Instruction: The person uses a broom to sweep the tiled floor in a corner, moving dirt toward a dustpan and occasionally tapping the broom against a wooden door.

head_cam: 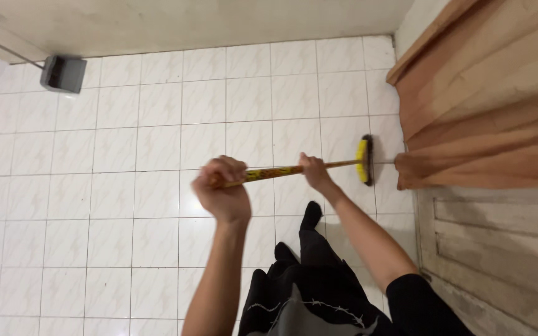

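Observation:
I hold a broom with a patterned yellow handle (281, 171) in both hands. My left hand (222, 186) is closed around the handle's near end. My right hand (314, 171) grips it further along, closer to the head. The broom's yellow and dark brush head (364, 160) rests on the white tiled floor (126, 186), right beside the lower edge of a brown curtain (481, 124). My dark trousers and one dark-socked foot (311, 214) show below the hands.
A grey dustpan (63, 73) stands against the pale wall at the far left. A worn wooden door or panel (499, 249) lies at the right, beneath the curtain. White tiles stretch across the left half of the view.

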